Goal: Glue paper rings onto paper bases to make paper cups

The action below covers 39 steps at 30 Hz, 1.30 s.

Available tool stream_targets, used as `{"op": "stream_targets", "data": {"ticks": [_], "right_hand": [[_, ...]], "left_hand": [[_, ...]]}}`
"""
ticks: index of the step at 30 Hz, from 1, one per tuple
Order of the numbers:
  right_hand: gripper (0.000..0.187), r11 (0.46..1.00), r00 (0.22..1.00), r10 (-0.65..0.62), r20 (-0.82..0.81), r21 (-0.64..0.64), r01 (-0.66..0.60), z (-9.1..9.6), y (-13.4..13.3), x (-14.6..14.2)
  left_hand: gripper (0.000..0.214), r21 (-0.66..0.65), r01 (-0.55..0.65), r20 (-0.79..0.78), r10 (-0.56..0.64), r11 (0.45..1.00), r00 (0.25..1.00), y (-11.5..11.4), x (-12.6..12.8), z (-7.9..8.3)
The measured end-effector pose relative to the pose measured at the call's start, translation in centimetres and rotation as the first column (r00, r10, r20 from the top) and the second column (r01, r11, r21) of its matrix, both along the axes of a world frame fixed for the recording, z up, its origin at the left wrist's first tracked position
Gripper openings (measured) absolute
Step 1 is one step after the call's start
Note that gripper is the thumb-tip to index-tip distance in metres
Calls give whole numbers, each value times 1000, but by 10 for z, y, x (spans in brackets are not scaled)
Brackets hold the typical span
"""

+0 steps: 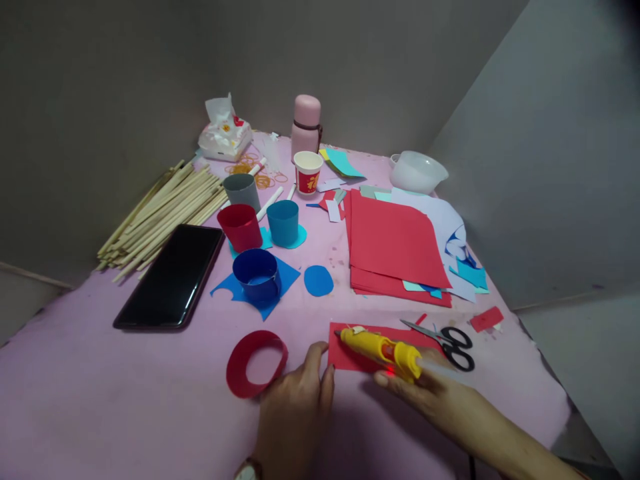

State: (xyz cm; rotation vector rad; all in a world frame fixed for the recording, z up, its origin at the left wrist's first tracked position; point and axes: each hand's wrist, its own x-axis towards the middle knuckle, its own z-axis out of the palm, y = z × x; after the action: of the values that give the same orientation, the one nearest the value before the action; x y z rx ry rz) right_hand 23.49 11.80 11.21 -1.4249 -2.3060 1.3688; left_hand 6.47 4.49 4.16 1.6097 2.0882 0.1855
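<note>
The right hand (pixel 427 390) is closed around a yellow glue gun (pixel 370 345), nozzle over the red strip's (pixel 351 361) left end. The left hand (pixel 295 397), well apart from it, has fingertips at the strip's left edge; whether they pinch cannot be told. A red ring (pixel 237 368) crowds that hand, scissors (pixel 445 339) the strip's right end; pink cloth (pixel 125 407) opens leftward.

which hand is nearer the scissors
Right. The right hand, holding the yellow glue gun, is beside the scissors; the left hand is farther away, near the red ring.
</note>
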Motion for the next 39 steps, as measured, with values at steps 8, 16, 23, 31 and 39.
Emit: {"op": "stream_targets", "data": {"ticks": [8, 16, 23, 31, 39], "right_hand": [[43, 999, 998, 39, 45, -11, -39, -2, 3, -2], [45, 995, 994, 103, 41, -10, -102, -1, 3, -4], [44, 995, 994, 96, 50, 35, -98, -5, 2, -1], [38, 994, 991, 109, 81, -5, -109, -4, -1, 0], [17, 989, 984, 116, 135, 79, -128, -14, -8, 8]], "left_hand": [[31, 41, 18, -31, -17, 999, 999, -1, 0, -2], [33, 5, 19, -7, -19, 1000, 1000, 2, 1, 2], [33, 12, 18, 0, -18, 1000, 1000, -1, 0, -1], [32, 85, 42, -31, -40, 995, 999, 0, 1, 0], [31, 116, 42, -43, -38, 992, 998, -1, 1, -3]]}}
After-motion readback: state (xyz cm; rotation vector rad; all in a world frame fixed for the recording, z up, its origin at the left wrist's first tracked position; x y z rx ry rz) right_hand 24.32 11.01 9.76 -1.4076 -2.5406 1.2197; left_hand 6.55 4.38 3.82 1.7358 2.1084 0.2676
